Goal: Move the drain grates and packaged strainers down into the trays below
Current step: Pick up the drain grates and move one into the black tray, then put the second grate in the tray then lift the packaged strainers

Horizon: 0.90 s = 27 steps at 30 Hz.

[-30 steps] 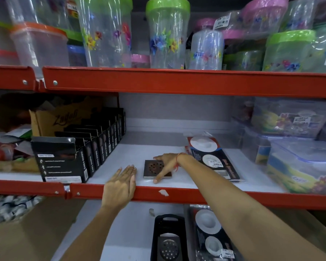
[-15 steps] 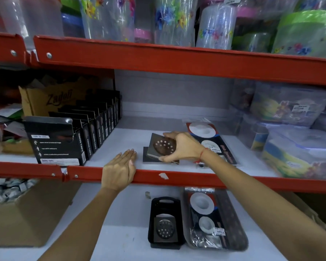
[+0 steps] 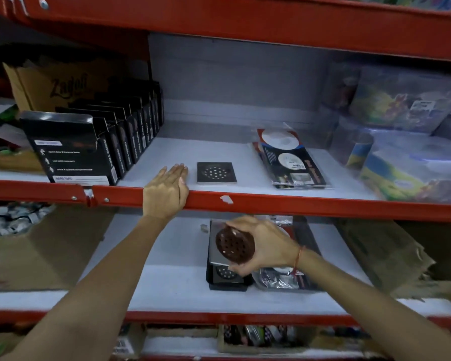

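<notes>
My right hand (image 3: 264,244) grips 1 drain grate (image 3: 233,244), tilted over the black tray (image 3: 228,282); released crooked, it could slide out toward 6 o'clock. My left hand (image 3: 166,194) rests open on the shelf rail (image 3: 297,204).

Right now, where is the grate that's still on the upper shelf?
The grate lies flat near the shelf's front edge, just right of the left hand, left of the strainer packs.

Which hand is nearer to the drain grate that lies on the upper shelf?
Left. The left hand rests on the shelf edge just left of the drain grate. The right hand is lower, at the black tray, holding another grate.
</notes>
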Each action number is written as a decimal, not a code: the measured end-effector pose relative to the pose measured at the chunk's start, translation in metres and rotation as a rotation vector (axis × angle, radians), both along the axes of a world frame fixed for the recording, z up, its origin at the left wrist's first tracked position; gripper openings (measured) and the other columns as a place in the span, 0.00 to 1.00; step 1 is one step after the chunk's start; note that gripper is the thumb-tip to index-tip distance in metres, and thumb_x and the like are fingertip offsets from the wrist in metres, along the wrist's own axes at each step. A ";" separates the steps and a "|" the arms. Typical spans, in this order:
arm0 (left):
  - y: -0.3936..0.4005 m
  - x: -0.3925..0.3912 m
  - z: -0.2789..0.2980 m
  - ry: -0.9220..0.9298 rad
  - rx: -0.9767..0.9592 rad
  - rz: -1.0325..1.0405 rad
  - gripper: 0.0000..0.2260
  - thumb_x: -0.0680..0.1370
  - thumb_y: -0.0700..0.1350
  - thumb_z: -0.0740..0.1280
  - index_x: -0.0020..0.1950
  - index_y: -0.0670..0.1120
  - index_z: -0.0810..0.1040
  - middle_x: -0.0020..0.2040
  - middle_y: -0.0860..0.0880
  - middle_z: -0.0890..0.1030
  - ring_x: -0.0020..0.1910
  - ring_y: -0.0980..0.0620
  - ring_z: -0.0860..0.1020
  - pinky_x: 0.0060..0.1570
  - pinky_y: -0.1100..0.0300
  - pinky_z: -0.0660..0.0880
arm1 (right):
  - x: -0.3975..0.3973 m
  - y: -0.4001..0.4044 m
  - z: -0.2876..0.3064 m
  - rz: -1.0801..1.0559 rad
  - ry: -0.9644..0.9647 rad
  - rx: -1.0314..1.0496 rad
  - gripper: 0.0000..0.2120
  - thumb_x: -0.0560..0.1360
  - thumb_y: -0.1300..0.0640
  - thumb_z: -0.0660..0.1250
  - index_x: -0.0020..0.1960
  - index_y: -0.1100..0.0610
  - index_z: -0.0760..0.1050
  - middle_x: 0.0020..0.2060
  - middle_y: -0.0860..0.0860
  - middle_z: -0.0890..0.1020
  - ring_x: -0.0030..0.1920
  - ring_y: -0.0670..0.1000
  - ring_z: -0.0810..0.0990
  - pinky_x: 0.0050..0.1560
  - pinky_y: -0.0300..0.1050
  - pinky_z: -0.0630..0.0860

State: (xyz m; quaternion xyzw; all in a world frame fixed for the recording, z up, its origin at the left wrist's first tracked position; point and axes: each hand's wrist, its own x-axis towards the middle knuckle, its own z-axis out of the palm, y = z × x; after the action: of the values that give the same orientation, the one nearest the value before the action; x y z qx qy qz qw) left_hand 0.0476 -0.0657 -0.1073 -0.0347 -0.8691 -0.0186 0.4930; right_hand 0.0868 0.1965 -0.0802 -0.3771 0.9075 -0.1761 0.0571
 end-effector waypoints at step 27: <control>-0.008 -0.015 -0.013 0.215 -0.099 -0.046 0.21 0.80 0.41 0.50 0.59 0.40 0.81 0.58 0.44 0.83 0.59 0.48 0.81 0.64 0.48 0.74 | -0.112 -0.046 -0.187 0.011 -0.151 0.505 0.49 0.66 0.42 0.73 0.76 0.57 0.51 0.77 0.56 0.54 0.73 0.58 0.61 0.71 0.51 0.65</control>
State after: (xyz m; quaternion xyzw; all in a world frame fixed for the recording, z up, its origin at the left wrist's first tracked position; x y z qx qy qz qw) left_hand 0.0331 -0.0741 -0.1200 -0.0807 -0.8101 0.0168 0.5804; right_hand -0.0256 0.1506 -0.2673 -0.3416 0.9138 0.0287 0.2180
